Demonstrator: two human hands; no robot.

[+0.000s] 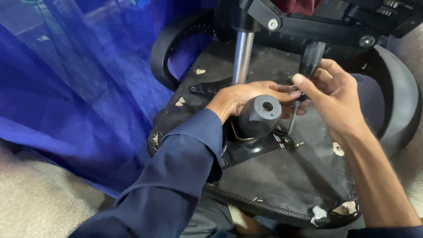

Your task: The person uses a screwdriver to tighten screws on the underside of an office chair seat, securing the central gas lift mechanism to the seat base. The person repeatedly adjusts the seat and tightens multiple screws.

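Upturned chair seat (282, 185): right hand (337, 94) closed round screwdriver (308, 66), tip on a screw (288, 140) at the metal plate (251, 152) edge; left hand (238, 99) curled behind the plate's cone hub (260, 115). Screw looks part-raised, plate still attached

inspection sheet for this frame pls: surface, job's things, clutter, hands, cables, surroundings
Surface: upturned chair seat underside, black fabric stapled along the edge, torn at the near corner.
Job's things: screwdriver with black ribbed handle, tip down at a screw on the metal mounting plate; black cone-shaped hub with a centre hole stands on the plate.
Clutter: pale torn patches on the fabric; no loose tools seen.
Hands: right hand grips the screwdriver; left hand rests behind the hub, fingers reaching toward the shaft.
Cables: nothing seen.
Surroundings: blue sheer curtain at left, chrome column, black armrest loops, beige carpet.
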